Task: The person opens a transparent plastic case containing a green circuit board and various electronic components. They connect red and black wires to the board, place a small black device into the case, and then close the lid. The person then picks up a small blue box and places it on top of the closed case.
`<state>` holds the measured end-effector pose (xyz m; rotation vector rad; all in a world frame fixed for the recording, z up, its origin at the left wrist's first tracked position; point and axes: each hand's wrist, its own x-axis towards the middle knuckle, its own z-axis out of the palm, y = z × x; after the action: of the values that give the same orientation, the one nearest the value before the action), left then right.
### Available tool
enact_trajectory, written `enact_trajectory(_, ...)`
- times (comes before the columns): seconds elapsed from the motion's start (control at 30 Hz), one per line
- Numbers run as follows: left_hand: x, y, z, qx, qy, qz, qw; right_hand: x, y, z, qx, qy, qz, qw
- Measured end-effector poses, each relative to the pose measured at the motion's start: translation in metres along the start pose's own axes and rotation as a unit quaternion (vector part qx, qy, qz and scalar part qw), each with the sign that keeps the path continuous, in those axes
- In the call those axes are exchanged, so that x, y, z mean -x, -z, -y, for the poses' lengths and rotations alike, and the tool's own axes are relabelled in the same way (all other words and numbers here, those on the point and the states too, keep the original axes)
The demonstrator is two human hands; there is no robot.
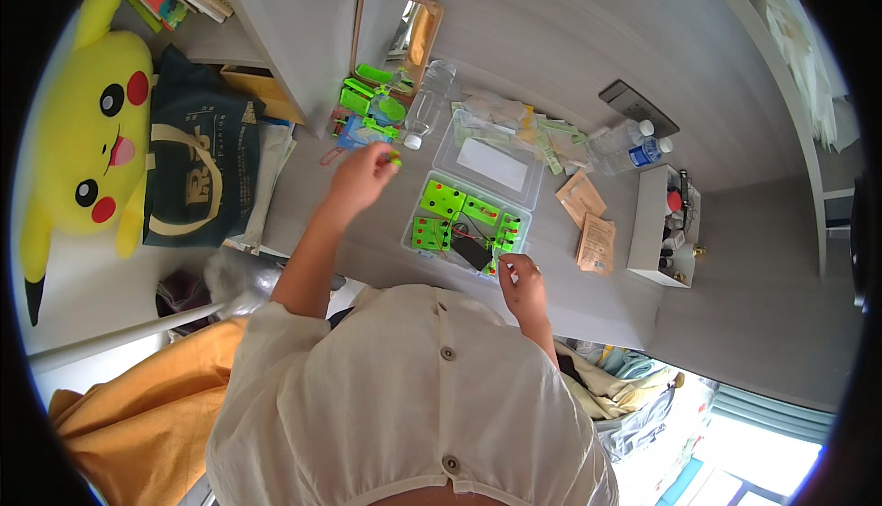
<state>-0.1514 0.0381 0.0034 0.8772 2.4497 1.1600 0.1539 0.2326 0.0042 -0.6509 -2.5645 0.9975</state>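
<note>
My left hand [362, 177] is raised left of the plastic box, its fingers closed on a small yellow-green piece [396, 159]. My right hand [524, 287] is at the near right corner of the clear plastic box [412, 241], with fingertips pinched together beside its green parts; whatever they hold is too small to make out. Inside the box lie several bright green blocks [443, 197] with red and black knobs, thin red and black wires [462, 229] and a black rectangular case [472, 252]. The box's open clear lid [447, 155] lies behind it, with a white paper [492, 164] on it.
Green assembled pieces [372, 102] stand at the far left before a wood-framed mirror [384, 27]. Clear bottles [427, 102] stand beside them and at the back right [620, 138]. Brown packets [595, 243] and a white organiser [650, 221] are on the right. A yellow plush toy [101, 129] sits left.
</note>
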Motion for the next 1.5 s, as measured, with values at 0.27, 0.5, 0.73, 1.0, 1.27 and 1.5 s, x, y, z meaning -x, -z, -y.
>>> enact_trajectory(0.27,0.021,-0.101,-0.048,0.129,-0.160,0.168,0.964,-0.007,-0.003,0.012,-0.013,0.012,0.013,1.000)
enact_trajectory(0.5,0.018,-0.125,-0.032,-0.203,-0.260,0.098,0.939,0.000,-0.002,0.007,-0.015,0.003,0.018,1.000)
enact_trajectory(0.73,0.020,-0.101,-0.036,-0.187,-0.312,0.139,0.921,0.005,-0.015,-0.003,-0.028,-0.003,0.014,1.000)
enact_trajectory(1.0,0.018,-0.099,-0.013,-0.091,-0.335,0.099,0.932,-0.004,-0.013,0.008,-0.027,0.022,0.028,0.999)
enact_trajectory(1.27,-0.069,-0.028,0.047,-0.083,-0.176,-0.214,0.957,0.004,-0.008,0.003,-0.016,-0.008,0.035,0.999)
enact_trajectory(1.5,-0.076,-0.033,0.093,-0.286,-0.143,-0.165,0.933,0.001,-0.011,0.001,-0.016,-0.014,0.049,0.999)
